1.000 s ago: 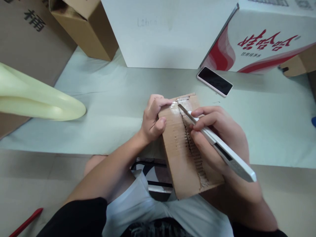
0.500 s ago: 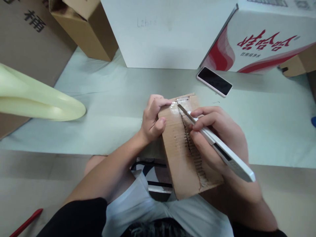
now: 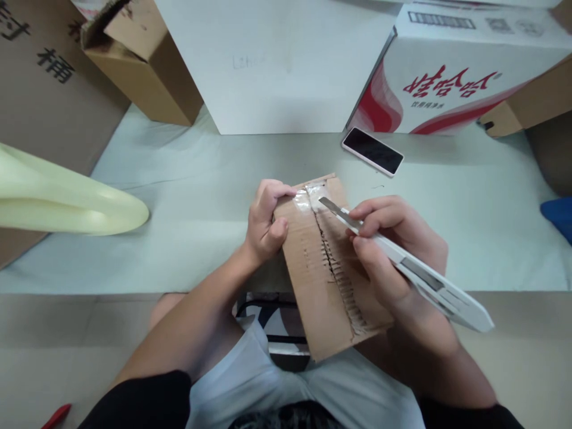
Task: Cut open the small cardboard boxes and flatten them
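Observation:
A brown cardboard box point(image 3: 304, 280) rests tilted against the table's front edge, above my lap. Its top face has a long seam with torn, ridged cardboard, and clear tape point(image 3: 308, 196) covers the far end. My left hand point(image 3: 267, 220) grips the far left corner of the box, fingers on top and thumb at the side. In my right hand point(image 3: 393, 244) is a white utility knife point(image 3: 429, 274), held like a pen. Its blade is out, and the tip is over the taped end; whether it touches I cannot tell.
A phone point(image 3: 373, 151) lies on the pale table cover point(image 3: 201, 179) beyond the box. Behind it stand a white box point(image 3: 277, 77) and a red-and-white carton point(image 3: 433, 89). At the left are a brown box point(image 3: 165, 83) and a pale yellow smooth object point(image 3: 67, 196). Something blue point(image 3: 558, 215) sits at the right.
The knife has shifted slightly right relative to the box, its blade tip moving off the seam. My left hand keeps its hold on the corner. The whole view has shifted a little.

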`<state>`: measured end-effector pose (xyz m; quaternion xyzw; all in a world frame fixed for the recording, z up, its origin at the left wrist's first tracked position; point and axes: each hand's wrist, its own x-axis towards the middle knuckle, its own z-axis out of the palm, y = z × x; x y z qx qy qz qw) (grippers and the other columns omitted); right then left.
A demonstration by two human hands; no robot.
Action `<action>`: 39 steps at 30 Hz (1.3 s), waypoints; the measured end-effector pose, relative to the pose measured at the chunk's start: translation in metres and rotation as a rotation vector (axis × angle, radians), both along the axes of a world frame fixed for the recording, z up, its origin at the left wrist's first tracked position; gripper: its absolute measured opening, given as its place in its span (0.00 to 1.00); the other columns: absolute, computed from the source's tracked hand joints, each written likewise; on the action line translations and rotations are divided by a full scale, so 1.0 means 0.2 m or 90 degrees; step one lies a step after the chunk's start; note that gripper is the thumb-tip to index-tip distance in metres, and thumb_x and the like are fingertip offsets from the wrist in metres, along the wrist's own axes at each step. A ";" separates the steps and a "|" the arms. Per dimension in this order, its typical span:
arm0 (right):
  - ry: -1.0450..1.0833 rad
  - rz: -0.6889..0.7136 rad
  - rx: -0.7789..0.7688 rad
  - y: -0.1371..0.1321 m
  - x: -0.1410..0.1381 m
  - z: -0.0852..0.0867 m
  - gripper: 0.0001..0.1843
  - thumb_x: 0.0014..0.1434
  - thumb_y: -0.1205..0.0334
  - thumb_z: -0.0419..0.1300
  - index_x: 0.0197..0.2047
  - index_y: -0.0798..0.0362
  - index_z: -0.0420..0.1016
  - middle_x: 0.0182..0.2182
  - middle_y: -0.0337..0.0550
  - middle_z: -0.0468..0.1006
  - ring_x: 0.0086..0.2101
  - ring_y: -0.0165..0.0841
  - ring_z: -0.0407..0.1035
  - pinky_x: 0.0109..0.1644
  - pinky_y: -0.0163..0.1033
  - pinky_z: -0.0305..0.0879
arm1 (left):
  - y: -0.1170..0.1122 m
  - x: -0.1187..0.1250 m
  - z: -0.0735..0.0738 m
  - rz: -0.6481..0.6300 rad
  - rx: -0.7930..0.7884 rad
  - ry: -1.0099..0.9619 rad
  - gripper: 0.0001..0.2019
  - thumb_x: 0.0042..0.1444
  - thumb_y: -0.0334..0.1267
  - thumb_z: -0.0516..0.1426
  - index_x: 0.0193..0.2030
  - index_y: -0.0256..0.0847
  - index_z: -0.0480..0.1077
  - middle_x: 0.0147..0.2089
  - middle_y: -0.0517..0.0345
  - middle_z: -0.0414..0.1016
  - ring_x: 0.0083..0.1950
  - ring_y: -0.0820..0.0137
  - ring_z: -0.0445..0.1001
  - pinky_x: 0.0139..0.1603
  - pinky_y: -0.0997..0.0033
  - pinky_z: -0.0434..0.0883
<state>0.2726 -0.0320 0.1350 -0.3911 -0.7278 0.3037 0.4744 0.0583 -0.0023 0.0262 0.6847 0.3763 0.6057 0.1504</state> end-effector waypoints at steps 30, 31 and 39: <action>-0.181 0.090 0.059 0.01 -0.04 0.02 0.08 0.61 0.72 0.58 0.34 0.49 0.69 0.40 0.41 0.76 0.39 0.30 0.76 0.41 0.37 0.71 | -0.01 0.01 0.00 0.004 -0.007 -0.006 0.21 0.68 0.61 0.50 0.53 0.49 0.70 0.45 0.54 0.70 0.47 0.59 0.72 0.48 0.53 0.74; -0.186 0.093 0.058 0.01 -0.04 0.02 0.08 0.61 0.72 0.58 0.34 0.49 0.68 0.40 0.41 0.76 0.39 0.30 0.76 0.41 0.36 0.71 | -0.01 0.01 0.00 0.005 -0.007 -0.006 0.21 0.68 0.61 0.51 0.53 0.49 0.70 0.45 0.54 0.70 0.47 0.59 0.72 0.48 0.54 0.74; -0.219 0.108 0.038 0.02 -0.05 0.01 0.07 0.62 0.70 0.57 0.34 0.50 0.69 0.38 0.42 0.77 0.37 0.32 0.75 0.38 0.37 0.69 | 0.00 0.01 -0.01 0.016 0.004 -0.009 0.19 0.68 0.59 0.50 0.52 0.49 0.70 0.44 0.54 0.69 0.46 0.59 0.72 0.47 0.54 0.74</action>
